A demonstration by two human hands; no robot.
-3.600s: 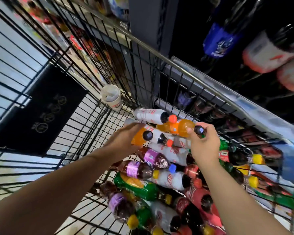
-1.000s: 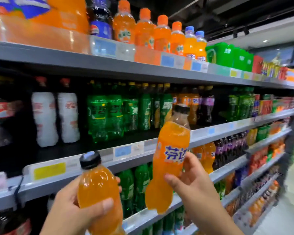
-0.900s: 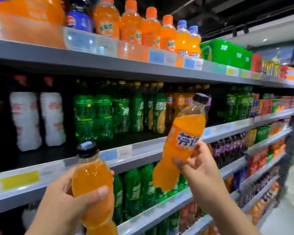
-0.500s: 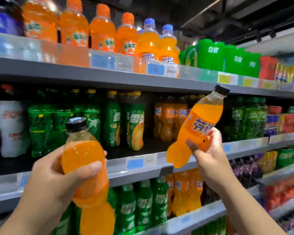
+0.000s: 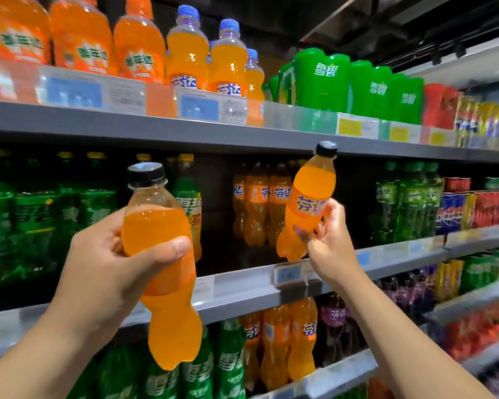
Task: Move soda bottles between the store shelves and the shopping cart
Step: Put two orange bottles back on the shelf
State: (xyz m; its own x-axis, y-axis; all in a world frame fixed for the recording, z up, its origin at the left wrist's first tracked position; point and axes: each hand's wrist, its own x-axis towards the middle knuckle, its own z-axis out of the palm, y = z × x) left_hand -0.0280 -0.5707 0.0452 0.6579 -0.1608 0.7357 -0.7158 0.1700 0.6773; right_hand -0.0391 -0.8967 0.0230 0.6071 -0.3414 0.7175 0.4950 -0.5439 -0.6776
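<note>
At the upper left of the frame, large orange soda bottles (image 5: 81, 38) stand on the top shelf (image 5: 144, 131) behind blue price labels. Below them, at middle left, green soda bottles (image 5: 32, 220) fill the dim middle shelf (image 5: 242, 287). In the lower left the left hand (image 5: 104, 263) grips a black-capped orange soda bottle (image 5: 153, 223) round its waist, with the thumb across the front and the fingers curled behind. This bottle is held nearly upright in front of the shelving and touches no shelf. Behind it on the bottom shelf stand more green bottles (image 5: 196, 367). At upper centre, blue-capped orange bottles (image 5: 188, 50) sit on the top shelf. At centre, a short row of small orange soda bottles (image 5: 257, 203) stands at the back of the middle shelf, with open space in front of it. Just right of that row, the right hand (image 5: 332, 249) pinches a second black-capped orange bottle (image 5: 311, 194) by its lower half. That bottle is tilted, with its cap toward the underside of the top shelf and its base above the middle shelf's front edge, near a white price tag (image 5: 288, 273). Whether its base touches the shelf cannot be told. At the upper right are green multipacks (image 5: 323, 79). On the middle shelf at right stand more green bottles (image 5: 409, 200), blurred.
</note>
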